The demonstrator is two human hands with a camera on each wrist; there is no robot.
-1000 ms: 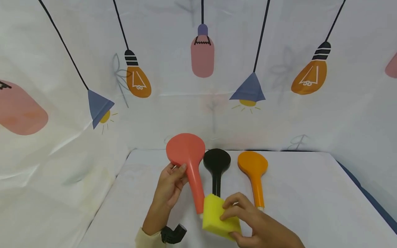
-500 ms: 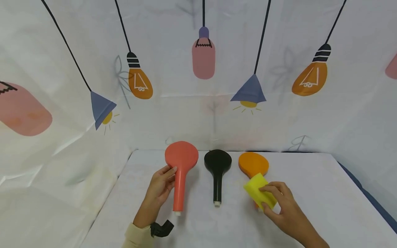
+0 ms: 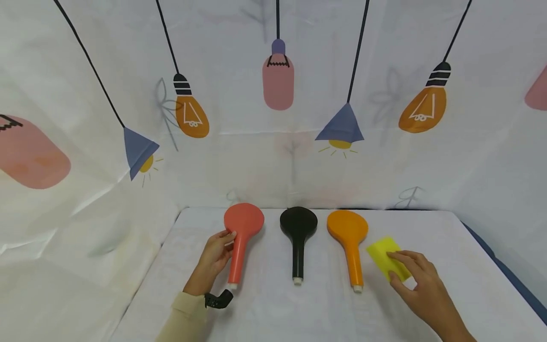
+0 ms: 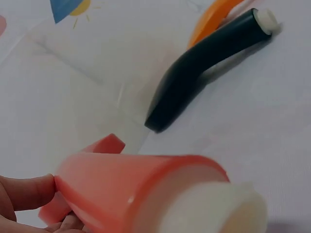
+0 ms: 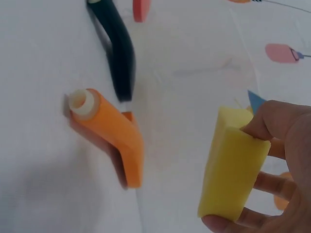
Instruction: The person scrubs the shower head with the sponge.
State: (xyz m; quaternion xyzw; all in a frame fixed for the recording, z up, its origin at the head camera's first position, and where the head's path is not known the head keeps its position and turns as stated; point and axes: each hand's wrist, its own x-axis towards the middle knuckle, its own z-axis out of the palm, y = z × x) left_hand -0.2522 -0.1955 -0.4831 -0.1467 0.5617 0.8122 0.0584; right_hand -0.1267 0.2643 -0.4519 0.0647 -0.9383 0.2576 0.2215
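Note:
My left hand (image 3: 216,255) grips a coral-red shower head (image 3: 244,221) where its round head meets the handle, thumb on top. In the left wrist view the pale threaded end (image 4: 218,211) of that shower head points toward the camera. On the right, my right hand (image 3: 420,280) pinches a yellow sponge (image 3: 388,259) between thumb and fingers. The sponge (image 5: 233,170) is a thick block, seen close over the table in the right wrist view. Between the hands lie a black shower head (image 3: 298,223) and an orange shower head (image 3: 348,227), side by side.
The table is covered by a white cloth (image 3: 316,313). Behind it hangs a white sheet (image 3: 239,166) printed with lamps and bulbs. A dark blue strip (image 3: 504,273) runs along the right edge. A black wrist strap (image 3: 219,299) sits on the left wrist.
My left hand has brought the red shower head left and lower, away from the black one. My right hand has carried the sponge rightward, past the orange shower head, uncovering the handles.

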